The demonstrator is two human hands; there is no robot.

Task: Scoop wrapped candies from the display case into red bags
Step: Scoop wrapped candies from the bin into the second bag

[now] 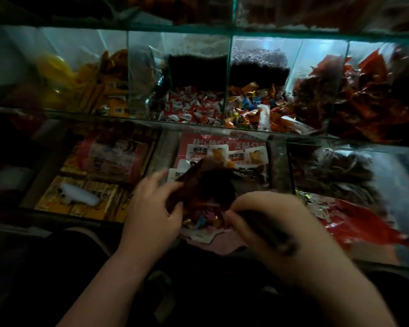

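Bag (206,185) of dark red plastic, held open low in the middle of the view, in front of glass display case (229,74). Grips the left edge of it with left hand (151,208), fingers curled round the plastic. Pinches the near right edge with right hand (265,223), fingers curled tight. Much blur there, so cannot tell what the dark band across this hand is. Inside the mouth of the bag, between the two hands, some wrapped candies (198,221) in gold, blue and orange.

Behind, on the middle level of the case, glass compartments side by side. Red-and-white candies (191,109) straight above the bag. Mixed colourful candies (253,107) in the next compartment to the right. Red packets (368,97) further right, yellow and orange packets (99,90) at far left.

On the lower level, yellow boxes (80,206) at left, with a white object (80,193) lying on them. Printed red-and-white packets (224,152) just behind the bag, partly hidden by it. Brown packets (335,171) at right. Near the right hand, bright red plastic (359,223) lying on pale wrapped things; cannot tell if this is a second bag.
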